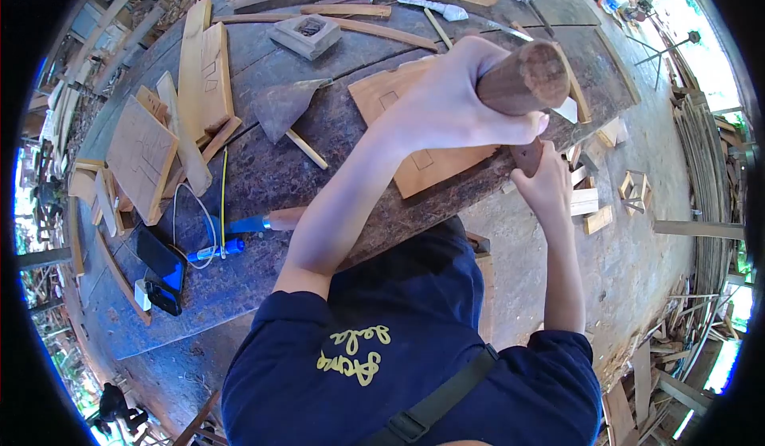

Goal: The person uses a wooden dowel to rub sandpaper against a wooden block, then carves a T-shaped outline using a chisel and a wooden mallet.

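A thick, dark round wooden piece (522, 80) points its end up toward the camera. My left hand (458, 99) is wrapped round it, above the bench edge. Just below, my right hand (547, 177) is closed on a brown wooden piece (527, 158); whether the two pieces are joined is hidden. Under my left forearm lies a flat wooden board (434, 167) with pencilled rectangles, partly covered by the arm. Close to the round piece, a metal blade (566, 111) shows beside a wooden strip.
The dark workbench (239, 207) carries a grey block (305, 35), a triangular metal sheet (283, 110), marked boards (143, 158), a blue-bladed tool with wooden handle (285, 219), a blue marker (217, 249) and a phone (160, 258). Offcuts (586, 201) lie on the floor at right.
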`<state>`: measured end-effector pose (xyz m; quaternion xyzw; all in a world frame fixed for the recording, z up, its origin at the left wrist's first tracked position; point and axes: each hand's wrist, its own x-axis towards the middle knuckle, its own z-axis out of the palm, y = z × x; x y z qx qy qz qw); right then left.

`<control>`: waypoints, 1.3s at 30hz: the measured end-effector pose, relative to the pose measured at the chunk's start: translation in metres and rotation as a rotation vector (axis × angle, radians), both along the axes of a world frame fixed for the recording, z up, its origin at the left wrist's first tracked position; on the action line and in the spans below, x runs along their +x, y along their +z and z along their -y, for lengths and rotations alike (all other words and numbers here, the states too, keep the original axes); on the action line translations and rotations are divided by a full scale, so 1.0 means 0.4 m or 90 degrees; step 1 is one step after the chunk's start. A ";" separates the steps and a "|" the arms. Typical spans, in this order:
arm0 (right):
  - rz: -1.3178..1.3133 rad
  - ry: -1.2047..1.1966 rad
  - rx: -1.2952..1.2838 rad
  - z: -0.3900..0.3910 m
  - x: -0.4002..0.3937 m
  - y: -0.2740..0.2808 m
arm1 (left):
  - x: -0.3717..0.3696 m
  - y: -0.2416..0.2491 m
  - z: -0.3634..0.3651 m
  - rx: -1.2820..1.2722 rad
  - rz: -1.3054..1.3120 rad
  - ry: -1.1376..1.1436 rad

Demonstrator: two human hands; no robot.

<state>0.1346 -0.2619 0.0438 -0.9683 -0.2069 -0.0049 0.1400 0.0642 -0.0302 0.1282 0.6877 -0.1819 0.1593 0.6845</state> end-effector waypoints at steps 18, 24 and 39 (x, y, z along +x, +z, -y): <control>-0.468 0.122 0.601 0.096 -0.090 0.263 | -0.015 0.037 0.022 -0.032 -0.079 -0.037; -0.086 0.121 0.534 0.148 -0.147 0.360 | -0.015 0.021 0.041 -0.006 -0.037 0.048; 0.231 0.265 0.281 0.137 -0.240 0.522 | 0.013 0.008 0.040 0.012 -0.053 -0.017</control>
